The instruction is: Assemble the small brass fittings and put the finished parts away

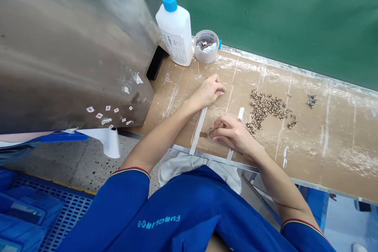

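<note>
My left hand [210,90] rests on the cardboard-covered bench [325,134] with its fingers curled together at the far end of a white strip [198,130]; what they pinch is too small to make out. My right hand [233,133] lies nearer the front edge, fingers closed around a small clear ring-shaped part [210,134]. A second short white strip [241,113] lies just beyond that hand. A pile of several small brass parts [264,109] is scattered to the right of my right hand.
A white squeeze bottle with a blue nozzle [175,27] and a small round tub [206,46] stand at the back. A large metal housing [73,47] fills the left. A green belt [280,15] runs behind the bench. Blue crates [26,212] sit on the floor.
</note>
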Demonstrator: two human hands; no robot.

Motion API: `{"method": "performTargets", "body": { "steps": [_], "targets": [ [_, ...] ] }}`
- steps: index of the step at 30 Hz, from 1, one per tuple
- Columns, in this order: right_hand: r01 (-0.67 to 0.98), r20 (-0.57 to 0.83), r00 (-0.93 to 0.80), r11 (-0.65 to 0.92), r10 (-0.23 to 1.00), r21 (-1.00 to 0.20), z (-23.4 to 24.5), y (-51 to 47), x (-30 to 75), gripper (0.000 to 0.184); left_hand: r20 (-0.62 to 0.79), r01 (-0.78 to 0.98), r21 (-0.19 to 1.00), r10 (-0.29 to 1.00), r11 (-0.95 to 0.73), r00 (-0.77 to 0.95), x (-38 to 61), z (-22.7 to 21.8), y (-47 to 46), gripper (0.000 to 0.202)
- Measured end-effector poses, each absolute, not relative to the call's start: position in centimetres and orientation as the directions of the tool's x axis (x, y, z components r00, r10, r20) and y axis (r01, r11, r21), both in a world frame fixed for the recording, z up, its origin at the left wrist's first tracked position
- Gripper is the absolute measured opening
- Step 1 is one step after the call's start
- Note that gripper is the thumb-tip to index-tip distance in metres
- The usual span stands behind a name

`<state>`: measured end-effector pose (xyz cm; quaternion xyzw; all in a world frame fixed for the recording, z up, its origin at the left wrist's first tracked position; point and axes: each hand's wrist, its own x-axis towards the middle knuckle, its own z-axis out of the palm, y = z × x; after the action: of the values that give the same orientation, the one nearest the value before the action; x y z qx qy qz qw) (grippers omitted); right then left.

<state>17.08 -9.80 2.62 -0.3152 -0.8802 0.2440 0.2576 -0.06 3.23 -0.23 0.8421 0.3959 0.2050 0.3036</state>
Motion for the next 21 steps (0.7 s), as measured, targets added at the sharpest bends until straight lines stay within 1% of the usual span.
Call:
{"method": "performTargets", "body": {
  "steps": [3,6,9,12,15,17,19,21],
  "targets": [
    [0.431,0.329,-0.652,0.692,0.683,-0.579,2.5,-9.8,17.2,0.028,0.059,0.544,0.676,0.773,-0.496,0.631,-0.8,0.2,3.5,0.021],
    [0.446,0.315,-0.65,0.683,0.692,-0.579,2.3,-9.8,17.2,0.03,0.022,0.557,0.675,0.768,-0.483,0.64,-1.5,0.7,3.7,0.022],
    [0.427,0.302,-0.654,0.668,0.694,-0.61,2.0,-9.9,17.0,0.028,0.011,0.571,0.668,0.774,-0.477,0.633,-1.6,0.9,3.8,0.017],
    [0.412,0.307,-0.645,0.657,0.7,-0.632,1.7,-9.9,16.7,0.028,0.002,0.592,0.636,0.769,-0.495,0.639,-0.9,0.7,3.6,0.009],
    [0.46,0.281,-0.632,0.641,0.723,-0.615,2.0,-9.7,17.1,0.027,-0.013,0.613,0.594,0.755,-0.521,0.655,-0.2,0.6,3.4,0.01],
    [0.489,0.263,-0.628,0.634,0.733,-0.599,2.4,-9.7,17.4,0.026,-0.001,0.606,0.589,0.75,-0.534,0.661,-0.1,0.6,3.2,0.01],
    [0.485,0.238,-0.647,0.632,0.725,-0.605,2.6,-9.7,17.6,0.024,0.035,0.568,0.629,0.749,-0.531,0.662,-0.1,0.7,3.1,0.01],
    [0.443,0.227,-0.679,0.636,0.698,-0.632,2.6,-9.9,17.5,0.022,0.067,0.501,0.715,0.761,-0.487,0.645,0.0,0.8,2.9,0.012]
  ]
}}
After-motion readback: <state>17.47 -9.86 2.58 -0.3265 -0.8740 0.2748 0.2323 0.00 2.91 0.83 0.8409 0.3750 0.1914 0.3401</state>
